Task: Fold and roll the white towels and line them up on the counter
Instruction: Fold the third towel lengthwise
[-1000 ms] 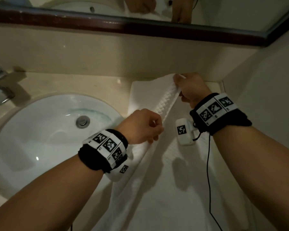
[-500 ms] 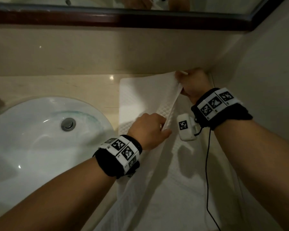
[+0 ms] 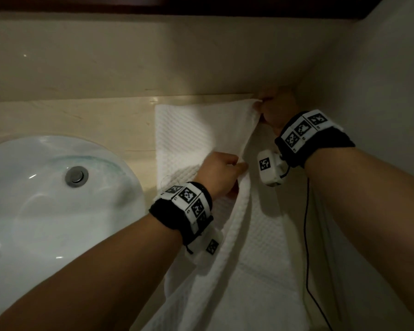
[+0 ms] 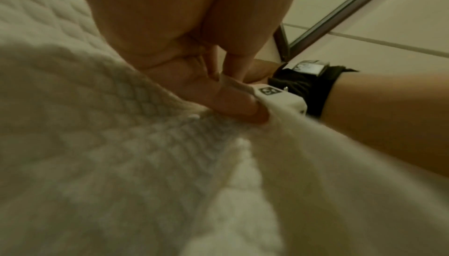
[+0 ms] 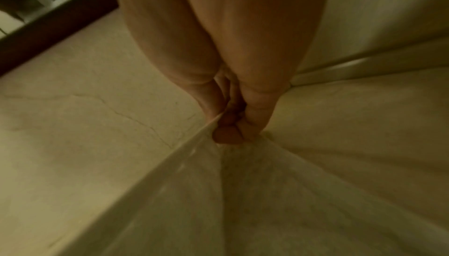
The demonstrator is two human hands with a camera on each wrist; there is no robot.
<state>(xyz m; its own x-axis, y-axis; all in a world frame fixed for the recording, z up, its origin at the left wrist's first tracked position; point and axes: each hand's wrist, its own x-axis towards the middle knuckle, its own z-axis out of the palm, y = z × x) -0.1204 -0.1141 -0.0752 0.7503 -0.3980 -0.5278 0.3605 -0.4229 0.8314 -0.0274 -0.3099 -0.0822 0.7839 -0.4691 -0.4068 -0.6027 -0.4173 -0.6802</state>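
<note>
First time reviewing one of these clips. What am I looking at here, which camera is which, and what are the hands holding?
No machine here: a person works with bare hands, wearing marker bands and small cameras on both wrists. The wide picture comes from a head camera looking down at a bathroom counter beside a sink. The two close-ups come from the wrist cameras, looking along each hand. A white towel lies spread on the counter, part of it hanging over the front. The left hand pinches a lifted edge of the towel; the right hand pinches the same edge at the far corner, near the wall.
</note>
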